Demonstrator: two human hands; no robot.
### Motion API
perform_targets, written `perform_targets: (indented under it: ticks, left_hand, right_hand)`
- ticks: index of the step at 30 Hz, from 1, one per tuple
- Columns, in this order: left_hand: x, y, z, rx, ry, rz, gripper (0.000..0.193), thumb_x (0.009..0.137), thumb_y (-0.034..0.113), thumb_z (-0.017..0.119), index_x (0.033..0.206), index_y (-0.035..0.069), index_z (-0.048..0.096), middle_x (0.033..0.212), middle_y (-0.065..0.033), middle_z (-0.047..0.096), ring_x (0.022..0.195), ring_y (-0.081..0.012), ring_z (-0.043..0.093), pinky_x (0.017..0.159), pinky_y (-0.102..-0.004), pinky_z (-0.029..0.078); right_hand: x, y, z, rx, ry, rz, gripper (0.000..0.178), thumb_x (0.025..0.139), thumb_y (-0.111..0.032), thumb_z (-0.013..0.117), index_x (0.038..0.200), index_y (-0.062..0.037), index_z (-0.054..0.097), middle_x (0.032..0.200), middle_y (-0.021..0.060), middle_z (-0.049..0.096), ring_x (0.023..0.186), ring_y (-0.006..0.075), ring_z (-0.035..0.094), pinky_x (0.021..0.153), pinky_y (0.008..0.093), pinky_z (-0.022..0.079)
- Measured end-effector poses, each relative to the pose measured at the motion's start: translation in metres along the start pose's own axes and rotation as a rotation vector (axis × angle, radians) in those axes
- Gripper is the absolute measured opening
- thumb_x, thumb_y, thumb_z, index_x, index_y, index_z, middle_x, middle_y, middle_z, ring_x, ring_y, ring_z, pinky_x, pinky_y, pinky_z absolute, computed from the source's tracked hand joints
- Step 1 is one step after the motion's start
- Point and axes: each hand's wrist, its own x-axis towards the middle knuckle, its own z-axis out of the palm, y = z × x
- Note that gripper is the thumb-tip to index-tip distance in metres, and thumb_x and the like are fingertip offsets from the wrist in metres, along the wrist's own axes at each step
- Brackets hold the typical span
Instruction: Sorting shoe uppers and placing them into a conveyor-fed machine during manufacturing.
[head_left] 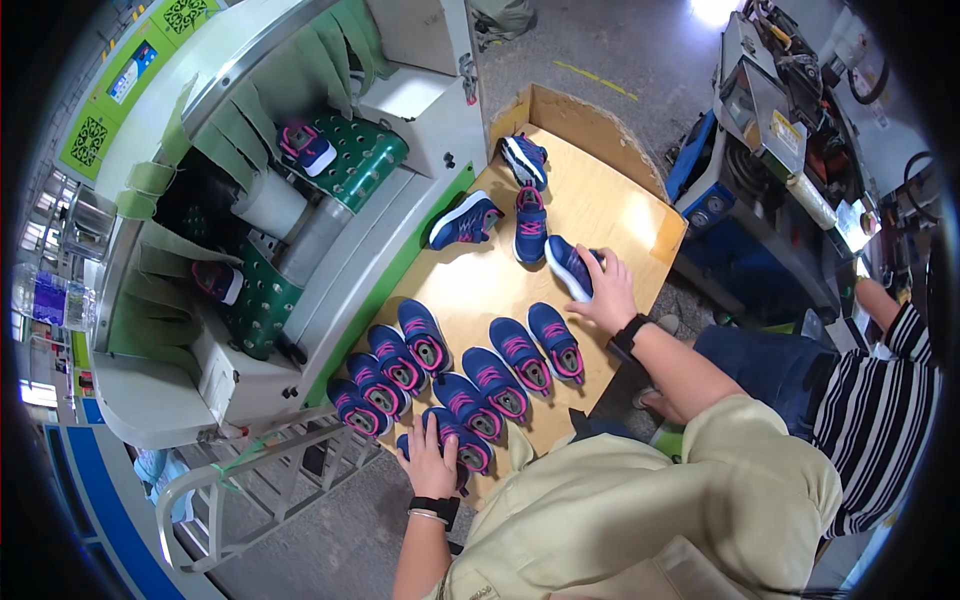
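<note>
Navy blue sneakers with pink laces and linings lie on a light wooden table. At the table's right edge, my right hand (608, 290) is closed around a tilted sneaker (568, 264), whose white sole shows. My left hand (430, 465) lies over the sneakers at the near left, its fingers closed on a sneaker (402, 444) that it mostly hides. Beside it is another sneaker (468, 448). Several sneakers (467, 402) stand close together in two groups, toes pointing away from me. Farther back are an upright sneaker (530, 228) and two tipped on their sides (464, 220).
A white and green machine (400, 215) borders the table's left side; green perforated conveyors (355, 160) carry sneakers out under cloth flaps (285, 85). A cardboard wall (590, 125) closes the far end. A person in a striped shirt (870, 430) stands at right, near a blue machine (745, 210).
</note>
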Motion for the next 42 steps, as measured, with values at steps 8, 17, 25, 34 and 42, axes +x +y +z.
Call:
perform_targets:
  ticks: [8,17,25,34,42]
  left_hand:
    - [0.006,0.006,-0.007,-0.174,-0.003,0.01,0.065,0.096,0.041,0.056,0.149,0.01,0.038,0.156,-0.0185,0.032,0.143,-0.0366,0.032,0.114,-0.0611,0.018]
    - [0.053,0.133,-0.097,-1.163,0.37,0.103,0.092,0.083,0.008,0.072,0.155,0.005,0.015,0.148,-0.015,0.034,0.132,-0.0262,0.042,0.11,-0.038,0.035]
    - [0.158,0.048,-0.219,-1.057,0.888,0.066,0.076,0.084,0.012,0.07,0.147,-0.002,0.03,0.132,-0.0143,0.05,0.117,-0.0236,0.052,0.102,-0.0332,0.04]
    - [0.206,-0.038,-0.236,-0.69,0.951,-0.019,0.091,0.087,0.032,0.074,0.148,-0.011,0.023,0.145,-0.0283,0.041,0.133,-0.0358,0.043,0.112,-0.036,0.03]
    - [0.093,0.022,-0.143,-0.629,0.765,0.094,0.077,0.092,0.011,0.063,0.155,0.001,0.019,0.158,-0.0221,0.022,0.146,-0.0337,0.024,0.119,-0.0471,0.019]
  right_hand:
    - [0.007,0.007,0.017,0.781,-0.171,0.323,0.06,0.079,-0.032,0.079,0.122,0.0051,0.059,0.103,0.018,0.07,0.096,0.0256,0.068,0.087,0.0341,0.052]
    - [-0.043,-0.117,-0.066,0.652,-0.25,-0.641,0.059,0.085,-0.028,0.074,0.133,-0.0018,0.054,0.122,0.0226,0.059,0.115,0.0374,0.054,0.102,0.0411,0.041]
    - [-0.095,-0.027,0.032,0.581,-0.159,-0.068,0.073,0.079,-0.005,0.068,0.144,-0.0046,0.035,0.132,0.0235,0.049,0.124,0.0389,0.049,0.107,0.0427,0.039]
    - [0.047,-0.169,-0.073,1.096,0.186,-0.266,0.069,0.086,-0.005,0.068,0.146,-0.0056,0.035,0.137,0.0129,0.046,0.122,0.0238,0.052,0.101,0.0352,0.044]
    - [0.201,-0.316,0.022,0.47,0.281,-0.529,0.072,0.081,-0.006,0.065,0.148,-0.0184,0.04,0.142,0.0212,0.044,0.131,0.0405,0.044,0.112,0.0481,0.035]
